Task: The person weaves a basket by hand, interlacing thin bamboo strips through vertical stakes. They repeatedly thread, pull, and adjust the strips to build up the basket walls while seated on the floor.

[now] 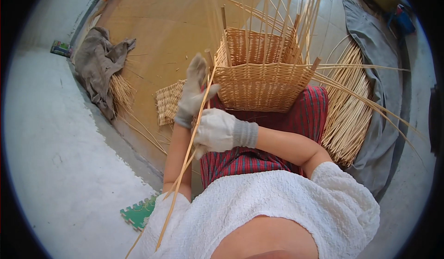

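A square woven wicker basket rests at my lap, with stout corner posts and tall thin upright canes. My left hand, in a pale work glove, is beside the basket's left corner. Its fingers are stretched out and its thumb stands apart, close to a long cane. Just below, my right hand, also gloved, is closed around the long canes. Their tails run down past my left forearm toward my shoulder. The right fingertips are partly hidden.
Bundled canes lie on the right beside a grey cloth. More canes stick out from under a grey-brown cloth at left. A flat woven piece is on the floor. A green foam mat piece lies lower left.
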A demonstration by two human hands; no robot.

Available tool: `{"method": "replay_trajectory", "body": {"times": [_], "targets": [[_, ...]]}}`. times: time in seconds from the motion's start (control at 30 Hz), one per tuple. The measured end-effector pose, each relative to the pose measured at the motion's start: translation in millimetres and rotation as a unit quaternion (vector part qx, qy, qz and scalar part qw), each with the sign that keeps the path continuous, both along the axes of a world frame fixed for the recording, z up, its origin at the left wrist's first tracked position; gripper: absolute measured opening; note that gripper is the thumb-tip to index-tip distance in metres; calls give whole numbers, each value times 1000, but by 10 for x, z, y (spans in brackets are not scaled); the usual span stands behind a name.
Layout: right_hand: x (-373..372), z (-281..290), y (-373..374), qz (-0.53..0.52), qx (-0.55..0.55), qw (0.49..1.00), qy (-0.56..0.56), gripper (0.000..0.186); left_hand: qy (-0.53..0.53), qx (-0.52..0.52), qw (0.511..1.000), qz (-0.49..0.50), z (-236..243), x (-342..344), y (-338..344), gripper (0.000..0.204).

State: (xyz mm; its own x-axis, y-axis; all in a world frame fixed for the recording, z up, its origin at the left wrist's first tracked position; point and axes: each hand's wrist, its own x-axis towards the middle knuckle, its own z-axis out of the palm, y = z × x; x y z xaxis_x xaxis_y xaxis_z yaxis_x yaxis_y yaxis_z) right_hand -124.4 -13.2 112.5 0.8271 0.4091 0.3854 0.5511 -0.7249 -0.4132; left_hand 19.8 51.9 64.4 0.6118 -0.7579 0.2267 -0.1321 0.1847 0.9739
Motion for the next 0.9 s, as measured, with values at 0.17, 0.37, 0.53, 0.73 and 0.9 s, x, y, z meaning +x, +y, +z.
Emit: {"method": "replay_trajectory", "body": {"times": [0.17,0.37,0.53,0.73,0.9], "targets": [[-474,-41,-582,-170,209,960,-73,32,246,-172,954,7,-60,140,-457,57],[-292,-661,-1507,-152,644,747,-71,51,231,-117,963,-78,-279,383,-462,47],[-526,-566,-1581,-393,517,759,-45,18,64,78,995,22,-324,147,-497,45],[-450,-808,-1273,-437,473,740,-195,13,-14,34,995,90,-591,124,-651,50],[-497,-386,-844,-336,467,799,-173,15,9,38,995,95,-533,119,-629,52]]}}
